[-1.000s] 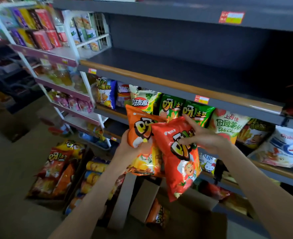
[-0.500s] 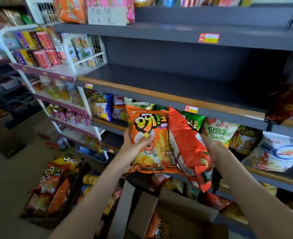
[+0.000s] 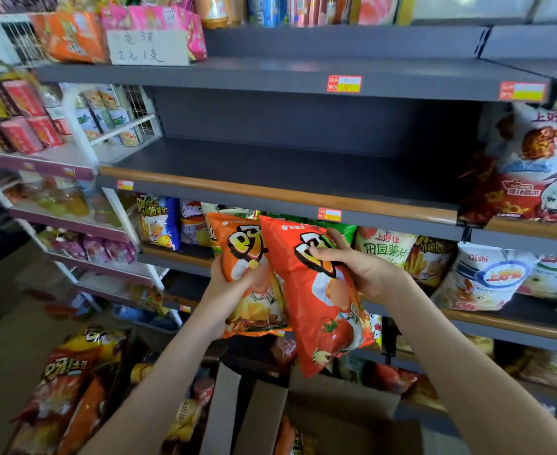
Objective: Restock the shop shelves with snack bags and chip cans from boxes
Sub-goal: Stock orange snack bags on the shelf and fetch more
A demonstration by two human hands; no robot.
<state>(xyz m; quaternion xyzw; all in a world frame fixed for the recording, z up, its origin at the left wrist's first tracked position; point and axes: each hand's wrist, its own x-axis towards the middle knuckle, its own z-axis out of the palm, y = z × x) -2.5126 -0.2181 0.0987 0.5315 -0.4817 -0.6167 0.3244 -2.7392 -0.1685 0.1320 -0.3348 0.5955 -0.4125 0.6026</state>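
Observation:
My left hand [image 3: 237, 284] grips an orange snack bag [image 3: 247, 257] from below and behind. My right hand [image 3: 359, 267] grips a red snack bag [image 3: 323, 310] by its upper right side, thumb across the front. The red bag overlaps the orange one's right edge. Both bags hang upright in front of the shelf of green and white bags, just below a bare dark shelf [image 3: 270, 165] with a wooden front lip.
An open cardboard box [image 3: 336, 405] stands on the floor below my hands with more bags inside. Another box [image 3: 73, 389] of yellow and orange bags and chip cans lies at lower left. Large white bags [image 3: 539, 165] fill the shelf at right. A white rack [image 3: 83, 139] of goods stands left.
The view has tilted upward, showing more upper shelves. My right hand has turned the red bag from edge-on to face front, and both bags have risen closer to the bare shelf.

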